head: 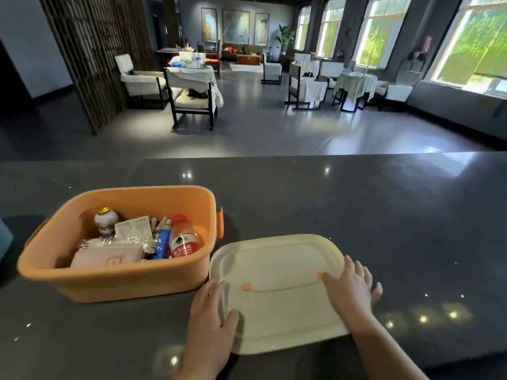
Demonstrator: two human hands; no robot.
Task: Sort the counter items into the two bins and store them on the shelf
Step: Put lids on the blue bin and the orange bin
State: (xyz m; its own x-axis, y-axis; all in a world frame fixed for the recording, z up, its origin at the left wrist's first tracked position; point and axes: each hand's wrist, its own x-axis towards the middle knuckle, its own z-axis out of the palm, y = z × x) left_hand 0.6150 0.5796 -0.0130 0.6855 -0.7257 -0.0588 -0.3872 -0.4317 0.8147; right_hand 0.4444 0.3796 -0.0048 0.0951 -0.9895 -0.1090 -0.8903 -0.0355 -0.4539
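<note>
An orange bin [129, 278] stands on the dark counter [356, 215] at the left. Inside it lie a red-labelled bottle [183, 239], a small white bottle with a gold cap [105, 219], a pink pouch [108, 256], a blue tube [162, 239] and papers. A cream lid [277, 275] with an orange-tabbed handle lies flat to the bin's right. My left hand [211, 319] grips the lid's left edge, thumb on top. My right hand [354, 289] holds its right edge, fingers spread over the rim.
A teal object [4, 237] shows at the far left edge of the counter. Beyond the counter's far edge lies a dining room with chairs [192, 97] and cloth-covered tables [354, 83]. Windows line the right wall.
</note>
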